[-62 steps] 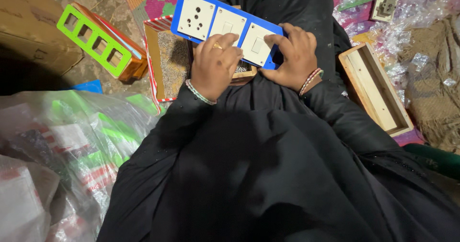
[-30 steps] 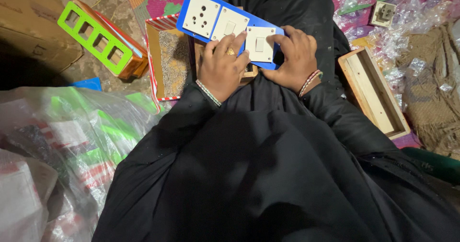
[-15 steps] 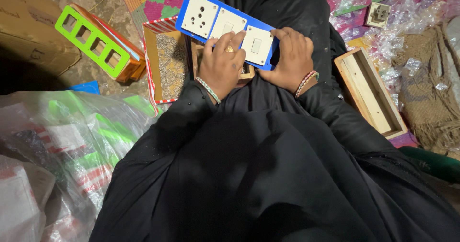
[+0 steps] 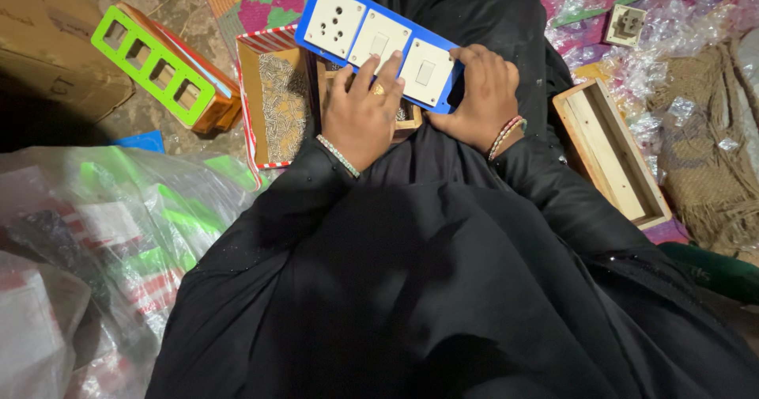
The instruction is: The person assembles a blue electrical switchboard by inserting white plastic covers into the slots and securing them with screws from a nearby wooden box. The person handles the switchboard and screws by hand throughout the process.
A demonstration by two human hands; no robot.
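**Both hands on a blue switch plate over a small wooden box**

The fingers of the left hand lie stretched and a little spread on the front of the blue switch plate, with the tips on the middle white switch module. The right hand is curled around the right end of the plate, its fingers closed over the blue edge just beside the right switch module. A white socket module sits at the left end, away from both hands. The plate is tilted, its left end further from the person, and it rests above the lap, between the two hands.

Under the plate and the left hand there is a small wooden box; what is inside is mostly hidden. Just left of it stands an open carton with a red striped rim, filled with many small silver screws. To the right of the right wrist lies a long wooden box, open and with nothing visible inside. Further left on the floor a green frame lies on a stack of similar plates, beside a cardboard box. Clear plastic bags are at the person's left side
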